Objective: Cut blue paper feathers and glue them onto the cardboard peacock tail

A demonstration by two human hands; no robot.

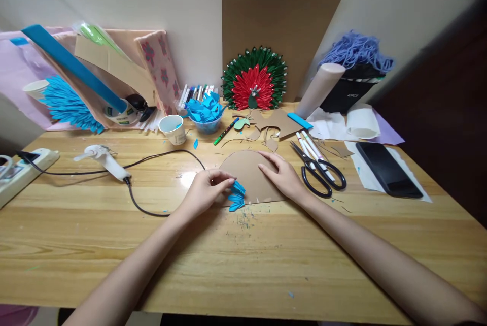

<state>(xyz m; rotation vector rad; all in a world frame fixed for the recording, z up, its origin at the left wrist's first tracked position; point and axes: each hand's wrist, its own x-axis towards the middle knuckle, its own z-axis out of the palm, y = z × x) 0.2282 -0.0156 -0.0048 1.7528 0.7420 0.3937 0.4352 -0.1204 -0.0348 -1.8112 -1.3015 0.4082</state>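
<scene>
A rounded piece of brown cardboard (249, 171) lies flat on the table in front of me. Several blue petals (236, 199) fan out along its lower left edge. My left hand (207, 189) is closed in a pinch at the uppermost petal, thumb and forefinger meeting on it; its other fingers are partly hidden. Resting on the cardboard's right side is my right hand (281, 173), fingers stretched out and open. Black-handled scissors (323, 176) lie just right of that hand.
A white glue gun (108, 162) with its cord lies at left, near a power strip (23, 173). Behind are a bowl of blue petals (206, 112), a paper cup (172, 130), a red and green peacock craft (254, 82) and cardboard scraps (277, 123). A phone (388, 168) lies right.
</scene>
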